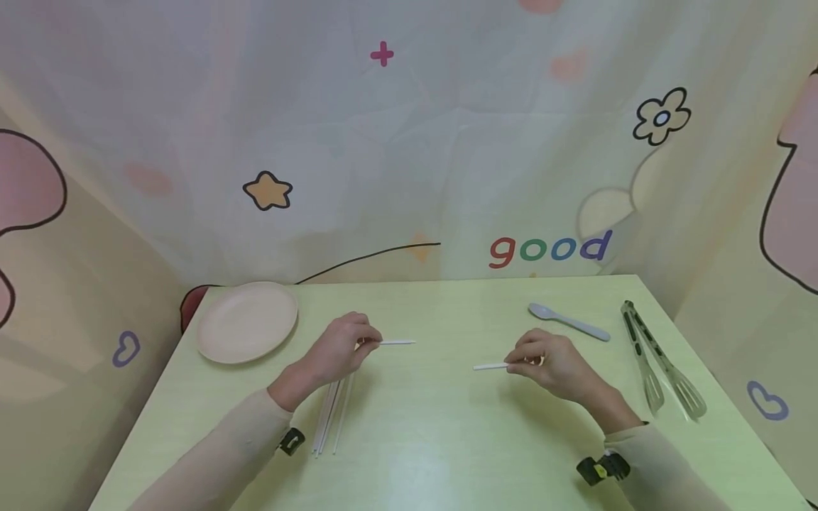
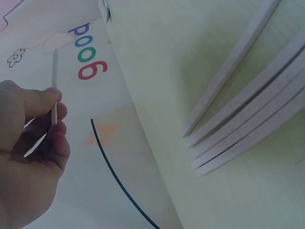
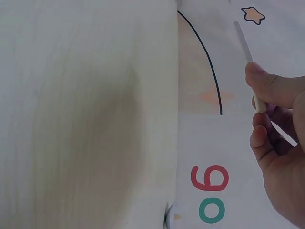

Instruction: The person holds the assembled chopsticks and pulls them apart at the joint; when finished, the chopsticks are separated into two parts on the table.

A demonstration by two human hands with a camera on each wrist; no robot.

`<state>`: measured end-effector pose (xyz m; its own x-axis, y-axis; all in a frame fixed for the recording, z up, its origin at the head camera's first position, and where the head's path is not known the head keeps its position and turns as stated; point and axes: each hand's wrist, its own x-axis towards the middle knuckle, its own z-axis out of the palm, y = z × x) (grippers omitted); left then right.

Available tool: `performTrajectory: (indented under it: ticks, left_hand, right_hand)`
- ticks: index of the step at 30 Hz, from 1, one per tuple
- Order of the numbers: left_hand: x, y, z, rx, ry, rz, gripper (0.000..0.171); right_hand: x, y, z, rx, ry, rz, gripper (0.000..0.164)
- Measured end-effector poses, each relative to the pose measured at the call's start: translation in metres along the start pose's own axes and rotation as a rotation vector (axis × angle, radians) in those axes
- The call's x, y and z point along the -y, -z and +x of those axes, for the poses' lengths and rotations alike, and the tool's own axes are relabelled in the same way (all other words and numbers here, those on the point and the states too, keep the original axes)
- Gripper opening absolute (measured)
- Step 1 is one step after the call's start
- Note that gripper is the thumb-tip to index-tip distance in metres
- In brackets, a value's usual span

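My left hand (image 1: 341,348) is raised over the table, pinching a short, thin white stick (image 1: 397,342) between thumb and fingertips; its free end points right. Opposite it, my right hand (image 1: 556,362) pinches another short white stick (image 1: 491,367), which points left. A gap separates the two free ends. In the left wrist view, the held stick (image 2: 55,69) also pokes out below the thumb. The right wrist view shows the other stick (image 3: 243,42) held the same way. Several longer white sticks (image 1: 327,419) lie on the table below my left wrist, their far ends hidden by it.
A round pale plate (image 1: 247,323) sits at the table's back left corner. Toward the back right lies a grey spoon (image 1: 571,324). Slotted metal tongs (image 1: 685,394) lie near the right edge. A printed curtain (image 1: 447,163) hangs along the table's back edge.
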<state>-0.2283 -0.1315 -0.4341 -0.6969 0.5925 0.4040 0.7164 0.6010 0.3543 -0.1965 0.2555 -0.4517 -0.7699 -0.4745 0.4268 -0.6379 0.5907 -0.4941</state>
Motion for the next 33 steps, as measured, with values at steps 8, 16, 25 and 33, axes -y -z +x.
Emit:
performTrajectory:
  ticks: [8, 16, 25, 33]
  left_hand:
    - [-0.004, -0.007, 0.005, 0.018, -0.001, 0.013, 0.006]
    - [-0.005, -0.014, 0.005, 0.039, 0.034, 0.015, 0.007]
    - [-0.006, -0.023, 0.008, 0.064, 0.036, 0.017, 0.007]
    - [-0.002, -0.035, 0.011, 0.109, 0.058, 0.007, 0.006]
  right_hand:
    - [-0.001, -0.006, -0.005, 0.039, -0.01, 0.017, 0.016]
    - [-0.001, -0.007, -0.009, 0.072, -0.042, -0.009, 0.016]
    - [-0.003, -0.012, -0.011, 0.142, -0.07, 0.011, 0.013]
    - [-0.003, -0.016, -0.012, 0.214, -0.095, 0.021, 0.012]
